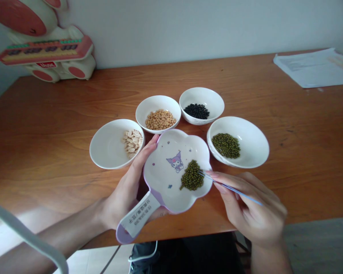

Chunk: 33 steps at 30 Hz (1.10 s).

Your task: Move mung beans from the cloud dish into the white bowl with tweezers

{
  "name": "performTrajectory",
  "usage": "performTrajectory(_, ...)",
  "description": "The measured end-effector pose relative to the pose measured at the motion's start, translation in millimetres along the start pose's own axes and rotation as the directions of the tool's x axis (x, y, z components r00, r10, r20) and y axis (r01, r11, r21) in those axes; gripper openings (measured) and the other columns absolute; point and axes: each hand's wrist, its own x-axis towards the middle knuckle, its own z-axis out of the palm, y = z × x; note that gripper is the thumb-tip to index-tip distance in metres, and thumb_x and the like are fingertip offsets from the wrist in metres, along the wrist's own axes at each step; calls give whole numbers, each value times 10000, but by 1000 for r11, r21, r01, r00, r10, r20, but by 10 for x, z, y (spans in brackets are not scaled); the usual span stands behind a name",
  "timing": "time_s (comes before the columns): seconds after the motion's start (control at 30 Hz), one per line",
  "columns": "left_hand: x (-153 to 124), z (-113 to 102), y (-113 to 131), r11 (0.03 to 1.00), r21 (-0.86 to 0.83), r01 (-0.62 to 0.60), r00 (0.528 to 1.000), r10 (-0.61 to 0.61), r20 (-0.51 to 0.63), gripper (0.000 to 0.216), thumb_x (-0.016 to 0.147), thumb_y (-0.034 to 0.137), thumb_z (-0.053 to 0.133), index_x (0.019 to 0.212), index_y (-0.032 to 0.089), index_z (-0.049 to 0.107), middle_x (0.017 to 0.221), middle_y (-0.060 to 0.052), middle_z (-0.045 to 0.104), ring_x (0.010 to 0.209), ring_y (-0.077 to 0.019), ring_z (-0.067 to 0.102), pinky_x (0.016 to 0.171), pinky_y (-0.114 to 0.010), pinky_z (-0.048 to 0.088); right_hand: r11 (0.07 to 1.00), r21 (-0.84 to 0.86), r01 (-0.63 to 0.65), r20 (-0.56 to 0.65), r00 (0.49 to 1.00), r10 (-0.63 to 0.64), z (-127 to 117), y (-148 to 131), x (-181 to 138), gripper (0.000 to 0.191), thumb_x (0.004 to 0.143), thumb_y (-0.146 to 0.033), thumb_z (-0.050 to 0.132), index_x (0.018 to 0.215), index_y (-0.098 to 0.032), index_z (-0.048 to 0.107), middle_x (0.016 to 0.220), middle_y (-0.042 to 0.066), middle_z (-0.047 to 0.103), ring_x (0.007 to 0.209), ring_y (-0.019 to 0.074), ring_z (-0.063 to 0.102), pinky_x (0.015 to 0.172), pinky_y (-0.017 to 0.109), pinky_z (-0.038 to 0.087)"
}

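Observation:
A flower-shaped dish with a purple handle (157,173) rests tilted in my left hand (131,186), the thumb along its left rim and the other fingers hidden beneath. In the dish lies a small heap of green mung beans (192,177). My right hand (251,201) pinches slim metal tweezers (231,189), whose tips touch the edge of that heap. Just right of the dish stands a white bowl (254,142) of mung beans. Behind it are bowls of black beans (197,111) and yellow soybeans (160,119); pale flat seeds (132,142) lie in the left bowl (105,146).
The wooden table (42,144) meets a white wall at the back. A rabbit-like figure with a toy keyboard (48,51) stands at the back left. White paper sheets (314,68) lie at the back right. A pale curved tube (28,234) crosses the lower left.

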Motion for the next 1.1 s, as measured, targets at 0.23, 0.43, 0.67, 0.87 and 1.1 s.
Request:
performTrajectory(0.23, 5, -37, 20, 1000, 25, 4, 999, -5, 37, 1363, 714, 431, 1070, 1783, 338, 229, 1883, -64, 169, 1722, -499, 108, 1440, -695, 114, 999, -31, -10, -90, 996, 7, -44, -9, -72, 525, 904, 67, 726, 1348, -214, 746, 1114, 42, 868, 860, 185, 813, 719, 306, 650)
performTrajectory(0.43, 0, -24, 19, 1000, 20, 24, 999, -24, 25, 1340, 719, 450, 1063, 1776, 366, 244, 1884, -37, 166, 1728, -489, 91, 1438, -704, 84, 979, -54, -195, -556, 820, 133, 49, 39, -224, 468, 960, 1, 680, 1327, -266, 796, 1047, 56, 855, 791, 261, 824, 634, 387, 625)
performTrajectory(0.67, -5, -25, 26, 999, 3, 47, 999, -47, 24, 1344, 716, 453, 1065, 1775, 365, 243, 1886, -47, 164, 1724, -508, 66, 1429, -726, 64, 963, 44, -265, -591, 771, 239, 86, 38, -181, 353, 971, -74, 712, 1268, -229, 823, 988, 67, 852, 696, 224, 789, 548, 333, 578)
performTrajectory(0.87, -9, -2, 12, 1000, 19, 22, 1000, -22, 8, 1334, 722, 405, 1064, 1776, 342, 249, 1880, -54, 189, 1732, -488, 120, 1434, -701, 69, 998, 45, -38, -89, 995, 42, -32, 20, -97, 500, 882, 25, 747, 1311, -229, 768, 1124, 54, 865, 841, 207, 826, 706, 317, 648)
performTrajectory(1.1, 4, -2, -2, 1000, 18, 10, 1000, -10, 7, 1339, 703, 479, 1064, 1770, 367, 264, 1877, -37, 198, 1730, -497, 115, 1431, -723, 59, 999, 33, -20, -26, 999, 21, 1, -2, -16, 442, 882, 44, 759, 1253, -197, 760, 1103, 69, 865, 843, 192, 809, 712, 308, 643)
